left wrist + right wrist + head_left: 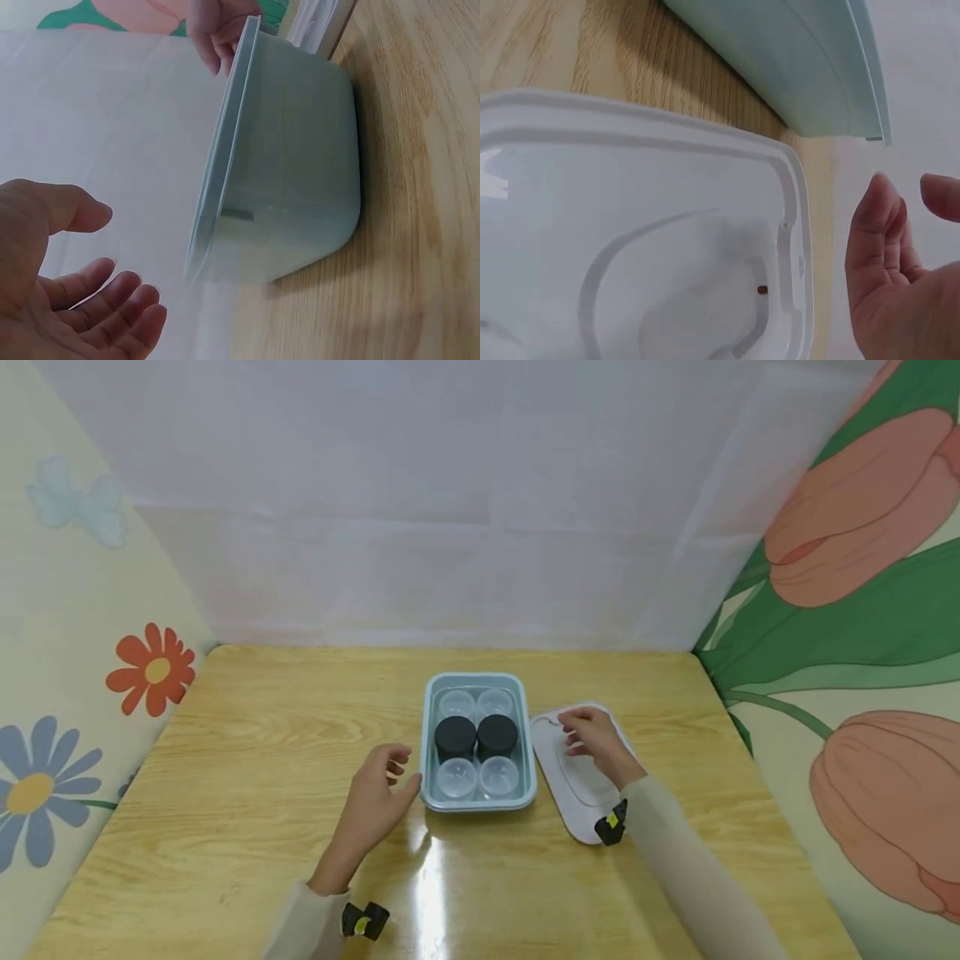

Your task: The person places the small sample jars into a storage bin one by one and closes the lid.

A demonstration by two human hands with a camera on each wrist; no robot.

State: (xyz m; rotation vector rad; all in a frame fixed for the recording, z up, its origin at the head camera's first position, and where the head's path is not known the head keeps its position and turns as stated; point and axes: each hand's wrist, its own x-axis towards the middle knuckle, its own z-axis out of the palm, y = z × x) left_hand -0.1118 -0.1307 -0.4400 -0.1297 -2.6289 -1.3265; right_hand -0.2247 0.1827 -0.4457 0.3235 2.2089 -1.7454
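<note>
A pale blue-green plastic box stands on the table, its top uncovered. Inside are two black round-topped containers in the middle and several clear round cups before and behind them. To the box's left, my left hand is held with fingers loosely bent and nothing in them; the left wrist view shows it apart from the box wall. My right hand hovers over a white lid lying right of the box, fingers loosely bent and holding nothing. In the right wrist view the lid shows its moulded ridges.
The wooden table runs back to a white cloth backdrop. Flower-printed panels flank it on both sides. A black device is strapped on each wrist over pale sleeves.
</note>
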